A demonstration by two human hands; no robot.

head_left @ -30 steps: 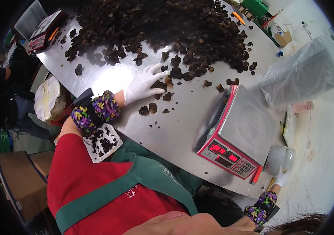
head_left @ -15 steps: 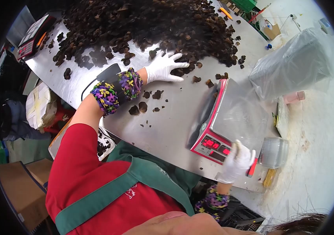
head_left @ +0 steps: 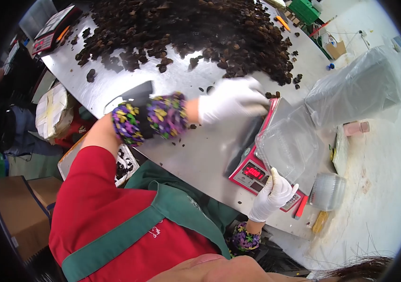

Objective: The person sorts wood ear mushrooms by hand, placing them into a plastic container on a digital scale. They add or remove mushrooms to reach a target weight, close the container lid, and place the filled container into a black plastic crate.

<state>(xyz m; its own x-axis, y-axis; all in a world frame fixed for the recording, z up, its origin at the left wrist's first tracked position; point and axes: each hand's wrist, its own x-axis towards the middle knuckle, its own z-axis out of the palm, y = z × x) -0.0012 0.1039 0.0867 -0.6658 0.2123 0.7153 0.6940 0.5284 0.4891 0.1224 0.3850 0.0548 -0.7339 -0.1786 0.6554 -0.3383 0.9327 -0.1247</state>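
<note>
My left hand [head_left: 235,99], white-gloved and smeared by motion, is over the metal table [head_left: 195,150] beside the scale's upper left edge; what its fingers hold, if anything, is unclear. Thumb and fingers of my right hand [head_left: 272,195], gloved too, pinch the near edge of a clear plastic container [head_left: 287,143]. That container is tilted over the plate of a red-framed scale [head_left: 247,176] with lit red digits. A large heap of dark brown dried pieces [head_left: 177,28] spreads across the far part of the table.
Stacked clear containers [head_left: 327,191] and an orange-red tool [head_left: 300,207] are right of the scale. A large plastic-wrapped stack [head_left: 355,89] stands behind them. A second scale [head_left: 45,42] is at the far left, and cardboard boxes [head_left: 21,216] are at lower left.
My left hand has lifted from the heap's near edge and moved right toward the scale. My right hand has shifted slightly left, and the clear container is now plainly visible over the plate. The digits have changed.
</note>
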